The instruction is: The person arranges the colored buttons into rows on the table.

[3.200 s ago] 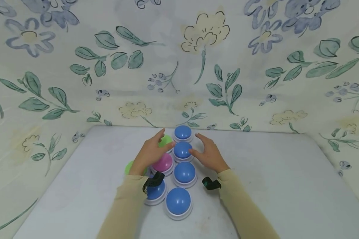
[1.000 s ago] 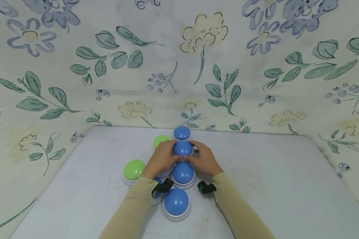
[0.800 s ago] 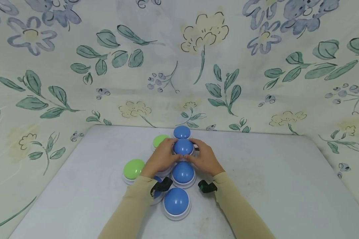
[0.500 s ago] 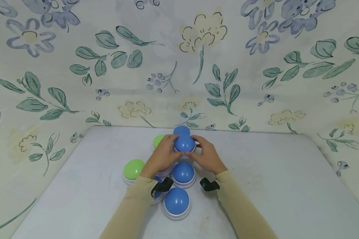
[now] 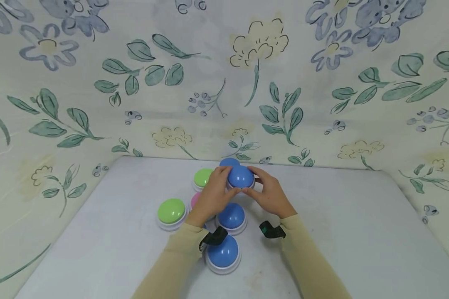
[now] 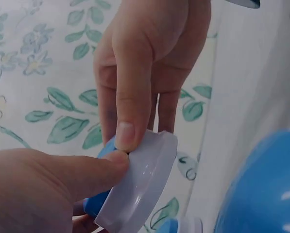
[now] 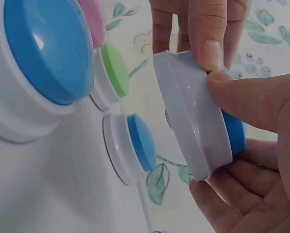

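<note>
We noted the left hand (image 5: 214, 193) and right hand (image 5: 271, 195), fingers (image 7: 261, 153) curled to the width of the blue button (image 5: 241, 176) they gripped between them above the table (image 5: 340, 232), opposed presumably to keep it steady.

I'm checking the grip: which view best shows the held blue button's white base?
The right wrist view: the white base appears large, side-on and nearly whole. The left wrist view shows its side, but smaller and running to the bottom edge. The head view shows mainly the blue dome, with a thin base strip.
</note>
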`<state>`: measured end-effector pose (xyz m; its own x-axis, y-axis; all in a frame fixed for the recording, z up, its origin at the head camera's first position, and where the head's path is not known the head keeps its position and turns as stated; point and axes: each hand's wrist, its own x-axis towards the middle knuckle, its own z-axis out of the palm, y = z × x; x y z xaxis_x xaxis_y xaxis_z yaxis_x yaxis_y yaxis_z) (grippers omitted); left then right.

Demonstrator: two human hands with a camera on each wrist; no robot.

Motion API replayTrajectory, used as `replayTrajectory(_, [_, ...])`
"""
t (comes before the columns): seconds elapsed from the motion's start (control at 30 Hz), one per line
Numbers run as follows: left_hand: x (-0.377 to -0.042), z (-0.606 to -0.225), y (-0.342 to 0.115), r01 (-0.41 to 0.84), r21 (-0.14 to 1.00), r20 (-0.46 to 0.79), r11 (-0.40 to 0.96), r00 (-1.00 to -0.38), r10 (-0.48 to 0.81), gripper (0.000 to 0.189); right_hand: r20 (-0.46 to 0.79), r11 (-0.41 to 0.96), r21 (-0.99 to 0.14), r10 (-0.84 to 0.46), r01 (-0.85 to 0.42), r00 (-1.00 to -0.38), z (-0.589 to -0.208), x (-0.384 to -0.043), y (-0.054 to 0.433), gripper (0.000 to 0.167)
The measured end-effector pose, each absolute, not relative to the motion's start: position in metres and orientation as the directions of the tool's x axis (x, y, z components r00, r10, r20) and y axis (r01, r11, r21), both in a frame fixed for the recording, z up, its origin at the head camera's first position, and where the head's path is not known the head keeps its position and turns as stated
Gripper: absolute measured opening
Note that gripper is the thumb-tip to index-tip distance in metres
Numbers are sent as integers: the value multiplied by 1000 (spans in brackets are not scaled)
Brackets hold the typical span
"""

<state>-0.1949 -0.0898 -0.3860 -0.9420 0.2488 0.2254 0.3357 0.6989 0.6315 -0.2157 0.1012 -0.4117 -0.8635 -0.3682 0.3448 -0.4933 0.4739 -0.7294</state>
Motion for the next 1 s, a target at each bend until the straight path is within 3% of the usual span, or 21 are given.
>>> replayTrajectory(0.3, [-193, -380, -65, 262, 675, 157, 690, -965, 212, 69, 345, 485, -726, -357, -488, -868, -407, -211, 121, 65])
replayTrajectory(1.0, [-192, -379, -1, 255, 715, 168, 651, -966, 194, 67, 327, 547, -708, -306, -447, -894, -403, -201, 176, 66])
